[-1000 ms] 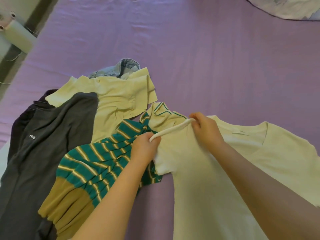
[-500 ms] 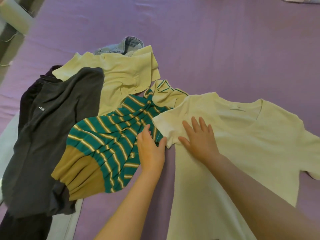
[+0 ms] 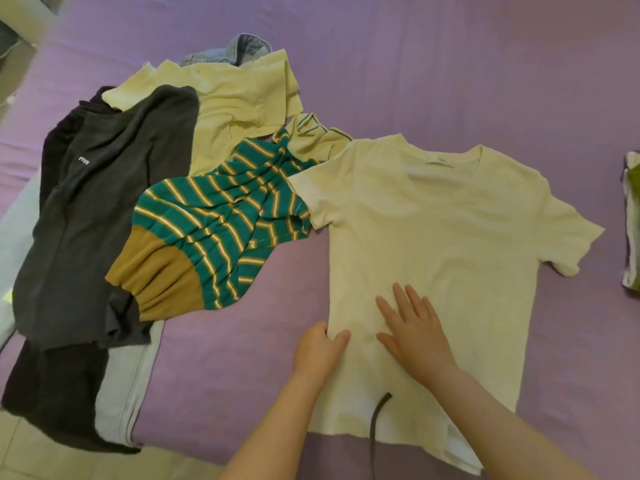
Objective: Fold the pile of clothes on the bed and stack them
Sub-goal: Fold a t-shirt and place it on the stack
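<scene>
A cream T-shirt (image 3: 446,237) lies spread flat on the purple bed (image 3: 450,64), neck away from me. My right hand (image 3: 414,332) presses flat on its lower body, fingers straight. My left hand (image 3: 320,349) holds the shirt's left side edge, thumb on top of the cloth and fingers under it. To the left lies the pile: a green striped top with a tan hem (image 3: 211,233), a dark grey shirt (image 3: 100,202), a pale yellow shirt (image 3: 228,109), a bit of denim (image 3: 239,51).
A dark cord (image 3: 375,424) hangs over the shirt's hem near me. A light blue garment (image 3: 124,386) and a dark one (image 3: 45,389) hang off the bed's near left edge. A white and green folded item (image 3: 632,220) lies at the right edge.
Both hands slid down from the left sleeve to the shirt's lower body. The right hand stays flat; the left now takes the side edge. The view tilted lower.
</scene>
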### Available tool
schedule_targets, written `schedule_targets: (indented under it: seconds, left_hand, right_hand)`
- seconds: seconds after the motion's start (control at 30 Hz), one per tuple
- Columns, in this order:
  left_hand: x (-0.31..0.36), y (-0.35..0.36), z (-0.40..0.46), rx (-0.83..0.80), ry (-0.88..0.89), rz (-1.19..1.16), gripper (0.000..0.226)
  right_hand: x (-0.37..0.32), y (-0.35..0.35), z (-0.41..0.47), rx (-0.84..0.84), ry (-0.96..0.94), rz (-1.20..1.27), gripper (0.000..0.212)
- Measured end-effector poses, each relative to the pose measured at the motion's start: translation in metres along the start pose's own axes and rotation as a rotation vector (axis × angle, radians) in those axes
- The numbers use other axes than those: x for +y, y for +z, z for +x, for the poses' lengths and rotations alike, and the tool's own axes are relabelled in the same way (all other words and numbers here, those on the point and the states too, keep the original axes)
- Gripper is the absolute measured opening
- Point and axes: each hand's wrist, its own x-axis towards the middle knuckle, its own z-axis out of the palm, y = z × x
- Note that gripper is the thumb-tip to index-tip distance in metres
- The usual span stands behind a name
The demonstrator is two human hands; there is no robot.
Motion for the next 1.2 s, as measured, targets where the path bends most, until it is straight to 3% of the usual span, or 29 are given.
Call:
schedule_targets:
  seconds: [0.17, 0.27, 0.37, 0.47, 0.6, 0.7, 0.8, 0.93, 1.03, 1.2]
  left_hand:
    - [-0.032, 0.018, -0.034, -0.037, -0.034, 0.103, 0.038]
    - [-0.06, 0.024, -0.058, 0.025, -0.063, 0.19, 0.038]
    - [-0.08, 0.015, -0.073, 0.144, -0.031, 0.083, 0.032]
    - [-0.09, 0.003, -0.076, 0.286, -0.033, 0.276, 0.034]
    - [-0.077, 0.016, -0.077, 0.338, -0.022, 0.528, 0.023]
    - [-0.05, 0.047, -0.079, 0.458, 0.205, 0.714, 0.03]
    - [-0.022, 0.091, -0.085, 0.233, 0.594, 0.603, 0.035]
    - [0.0, 0.137, -0.092, -0.186, 0.626, 0.582, 0.042]
    - [-0.011, 0.147, -0.088, -0.174, 0.624, 0.762, 0.056]
    - [-0.03, 0.142, -0.082, -0.064, 0.641, 0.675, 0.025]
  right_hand:
    - [0.006, 0.017, -0.042, -0.073, -0.016, -0.048, 0.065]
    - [0.015, 0.029, -0.078, -0.135, -0.027, -0.081, 0.065]
    - [0.027, 0.042, -0.109, -0.166, 0.007, -0.104, 0.066]
    - [0.04, 0.052, -0.134, -0.163, 0.063, -0.063, 0.066]
    - [0.049, 0.064, -0.159, -0.094, 0.146, 0.023, 0.062]
    - [0.049, 0.067, -0.168, 0.04, 0.292, 0.171, 0.055]
    - [0.052, 0.068, -0.173, 0.146, 0.444, 0.29, 0.05]
    - [0.057, 0.072, -0.18, 0.277, 0.593, 0.517, 0.053]
    - [0.06, 0.078, -0.186, 0.315, 0.702, 0.672, 0.057]
    - [0.064, 0.091, -0.194, 0.306, 0.596, 0.816, 0.042]
